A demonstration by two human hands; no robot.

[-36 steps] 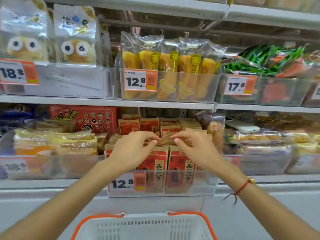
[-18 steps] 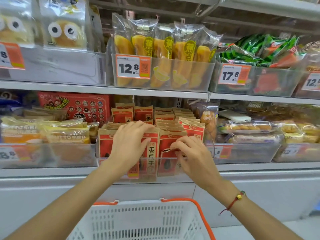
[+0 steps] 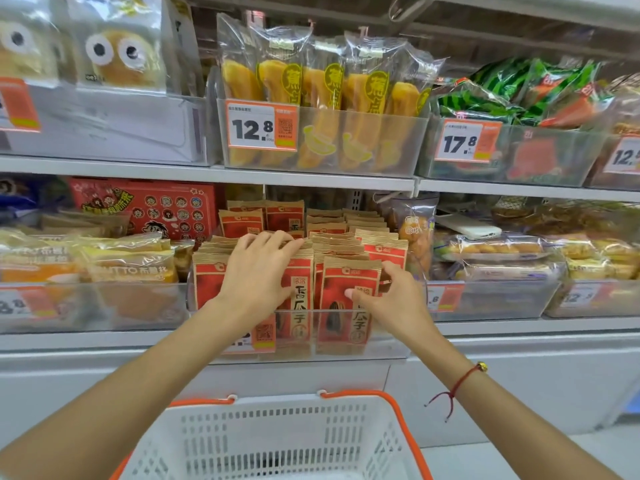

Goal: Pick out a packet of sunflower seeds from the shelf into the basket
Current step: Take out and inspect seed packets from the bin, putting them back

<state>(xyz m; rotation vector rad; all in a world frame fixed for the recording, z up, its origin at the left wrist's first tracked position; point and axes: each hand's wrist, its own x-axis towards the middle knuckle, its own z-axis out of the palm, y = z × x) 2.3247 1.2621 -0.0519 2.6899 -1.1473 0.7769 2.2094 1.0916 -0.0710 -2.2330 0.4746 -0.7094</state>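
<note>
Red and brown sunflower seed packets stand in rows in a clear bin [image 3: 388,344] on the middle shelf. My right hand [image 3: 388,299] pinches the front right packet [image 3: 341,282], thumb on its face and fingers behind its right edge. My left hand [image 3: 258,275] lies over the rows to the left, its fingers spread across the packet tops. A white basket [image 3: 277,441] with an orange rim sits below my arms, and nothing shows inside it.
Above the seed bin a clear bin holds yellow snack bags [image 3: 318,88] behind a 12.8 price tag [image 3: 261,124]. Green watermelon-print bags [image 3: 512,91] fill the upper right bin. Bread packets [image 3: 121,265] lie left, pastry packs [image 3: 502,251] right.
The view has moved closer and lower. My right hand has dropped from the packet tops to the front right packet and taken hold of it. My left hand stays on the rows.
</note>
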